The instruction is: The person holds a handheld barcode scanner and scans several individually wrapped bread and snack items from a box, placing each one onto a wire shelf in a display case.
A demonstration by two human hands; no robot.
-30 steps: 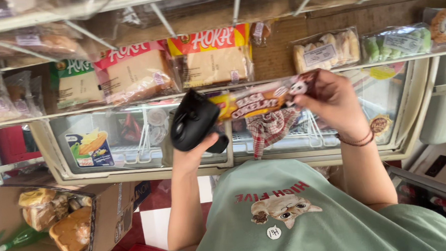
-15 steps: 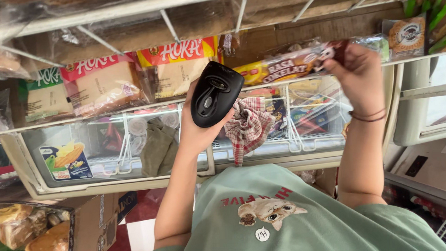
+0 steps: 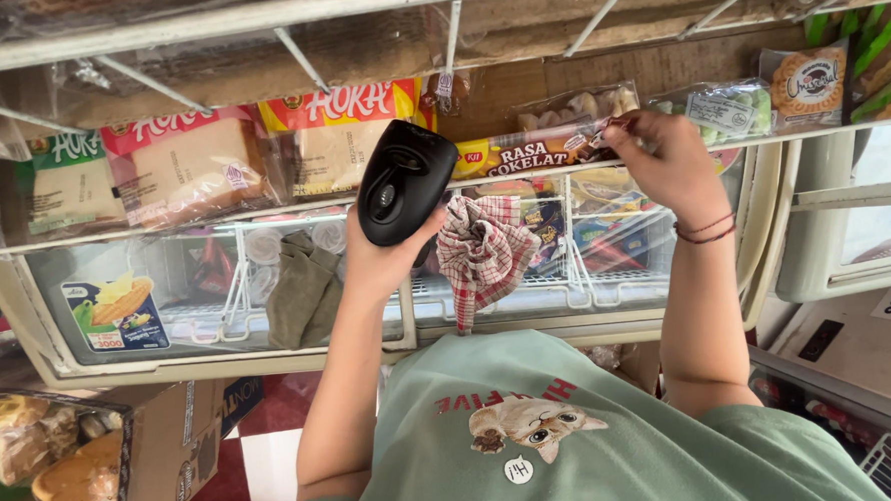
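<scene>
The left hand (image 3: 381, 258) is wrapped around a black scanner (image 3: 402, 180), raised before the wire shelf (image 3: 214, 219). The right hand (image 3: 667, 156) pinches the end of a long snack packet (image 3: 536, 153) lying at the shelf's front edge, beside bagged bread loaves (image 3: 186, 167). A checked cloth (image 3: 481, 254) hangs below.

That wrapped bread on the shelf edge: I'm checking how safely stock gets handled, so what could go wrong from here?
The right hand grips the wrapped bread only by one end, so it might slip off the wire shelf. The left hand also holds a black scanner and a checked cloth, which could drop.
</scene>
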